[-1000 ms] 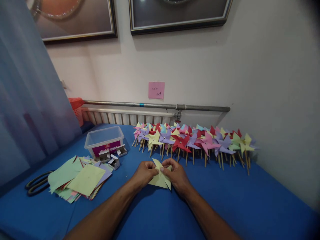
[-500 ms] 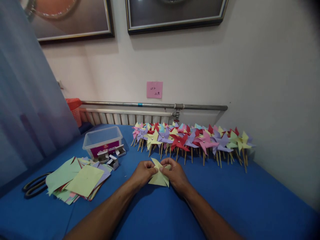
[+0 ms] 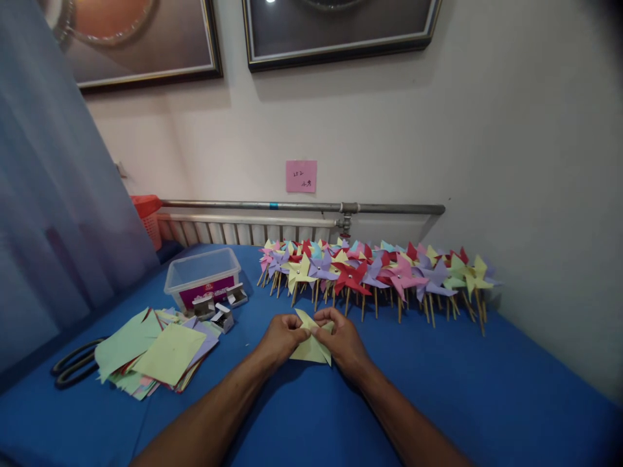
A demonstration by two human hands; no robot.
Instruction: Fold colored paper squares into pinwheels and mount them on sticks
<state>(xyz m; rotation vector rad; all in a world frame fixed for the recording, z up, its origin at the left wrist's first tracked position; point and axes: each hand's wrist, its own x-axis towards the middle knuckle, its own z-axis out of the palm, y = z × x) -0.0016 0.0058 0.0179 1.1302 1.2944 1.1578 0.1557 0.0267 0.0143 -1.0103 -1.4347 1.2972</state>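
In the head view, at the lower centre of the frame, our left hand [image 3: 281, 338] and right hand [image 3: 342, 340] meet over the blue-covered bench [image 3: 438, 389], both pinching a pale yellow folded paper square [image 3: 310, 347] between thumbs and fingertips, its flaps drawn toward the middle. Above them, across the centre and right, stands a row of finished paper pinwheels on wooden sticks [image 3: 374, 275] in red, pink, purple and yellow. At the left lie a loose stack of coloured paper squares [image 3: 156, 353], black-handled scissors [image 3: 73, 366] and a clear plastic box [image 3: 202, 275] with small open cardboard boxes [image 3: 221, 308] beside it.
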